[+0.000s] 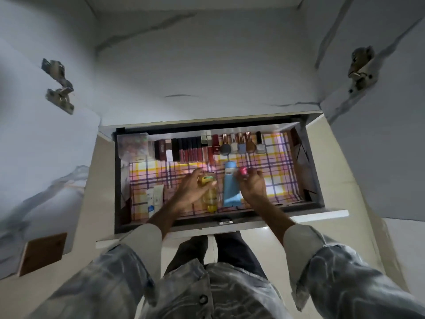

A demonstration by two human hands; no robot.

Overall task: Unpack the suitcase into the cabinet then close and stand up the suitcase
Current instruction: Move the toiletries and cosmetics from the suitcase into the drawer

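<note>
An open cabinet drawer (pixel 331 212) lined with a plaid sheet (pixel 280 162) lies below me. My left hand (pixel 190 192) grips a clear yellow bottle (pixel 210 199) with a yellow-green cap. My right hand (pixel 251 188) holds a blue tube (pixel 231 187) and pinches a small pink-capped item (pixel 243 172) above the lining. A row of lipsticks (pixel 190 149) and nail polish bottles (pixel 241 146) lines the drawer's back edge. The suitcase is out of sight.
Two white tubes (pixel 154 200) lie at the drawer's front left, and a clear box (pixel 134 146) sits in the back left corner. Cabinet doors with metal hinges (pixel 58 87) stand open on both sides. A pale floor and my legs show below the drawer.
</note>
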